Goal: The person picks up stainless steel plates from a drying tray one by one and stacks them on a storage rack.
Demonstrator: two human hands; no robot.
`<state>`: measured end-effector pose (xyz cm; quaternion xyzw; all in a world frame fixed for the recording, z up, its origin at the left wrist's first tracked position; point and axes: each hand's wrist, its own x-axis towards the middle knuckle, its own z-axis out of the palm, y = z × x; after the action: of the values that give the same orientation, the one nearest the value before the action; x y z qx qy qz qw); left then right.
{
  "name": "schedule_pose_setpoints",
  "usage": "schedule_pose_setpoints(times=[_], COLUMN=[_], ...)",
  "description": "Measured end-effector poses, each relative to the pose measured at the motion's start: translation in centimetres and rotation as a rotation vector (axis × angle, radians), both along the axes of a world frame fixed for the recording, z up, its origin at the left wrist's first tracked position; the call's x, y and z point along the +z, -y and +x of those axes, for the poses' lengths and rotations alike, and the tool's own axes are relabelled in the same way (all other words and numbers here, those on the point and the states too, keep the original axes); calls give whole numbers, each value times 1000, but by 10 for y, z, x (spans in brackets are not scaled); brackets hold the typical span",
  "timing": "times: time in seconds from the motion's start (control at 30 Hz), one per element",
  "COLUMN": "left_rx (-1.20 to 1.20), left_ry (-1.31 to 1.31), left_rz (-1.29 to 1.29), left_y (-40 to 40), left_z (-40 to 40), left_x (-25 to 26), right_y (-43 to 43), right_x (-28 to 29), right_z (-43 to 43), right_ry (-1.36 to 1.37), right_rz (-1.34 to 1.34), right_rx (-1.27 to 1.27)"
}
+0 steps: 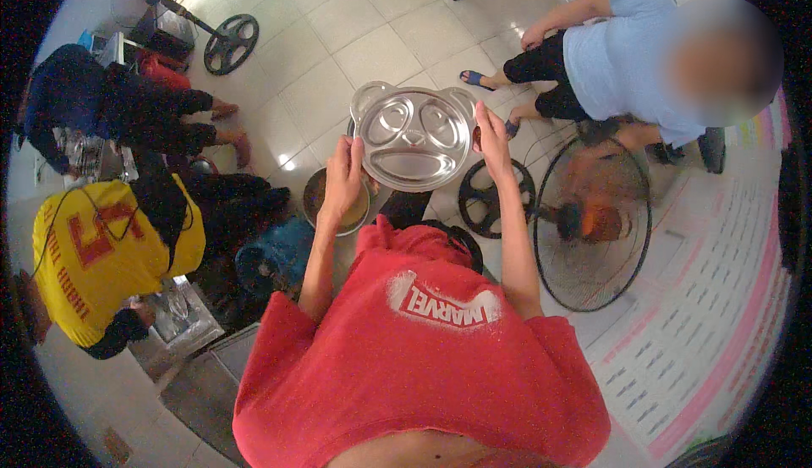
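Note:
A shiny, bear-shaped divided plate (413, 138), with two round compartments above a wide curved one, is held up in front of me between both hands. My left hand (344, 173) grips its left edge, the thumb on the rim. At the right edge, just below the ear, my right hand (492, 135) holds it with the fingers partly hidden. The ears look see-through. Behind and below my left hand is a round basin (312, 200), partly hidden by my forearm; its contents cannot be made out.
A standing fan (593, 223) is close on my right. A person in a light blue shirt (618, 65) stands at the upper right. On the left are a person in a yellow shirt (108, 246), another in dark clothes (95, 97), and a second fan's base (231, 44). Tiled floor (317, 55) lies ahead.

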<state>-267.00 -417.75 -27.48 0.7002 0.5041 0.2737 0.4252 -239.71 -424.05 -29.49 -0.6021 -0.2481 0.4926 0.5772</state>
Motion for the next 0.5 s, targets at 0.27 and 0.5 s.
schedule_pose_setpoints(times=[0.27,0.5], left_rx=[143,332], left_ry=[107,6], left_rz=[102,130], left_y=[-88,-142], left_z=[90,138], left_x=[2,3], right_y=[-126,-224], right_x=[-20,-20], right_z=[84,136], right_ry=[302,381], right_rz=[-61,19], right_rx=[35,202])
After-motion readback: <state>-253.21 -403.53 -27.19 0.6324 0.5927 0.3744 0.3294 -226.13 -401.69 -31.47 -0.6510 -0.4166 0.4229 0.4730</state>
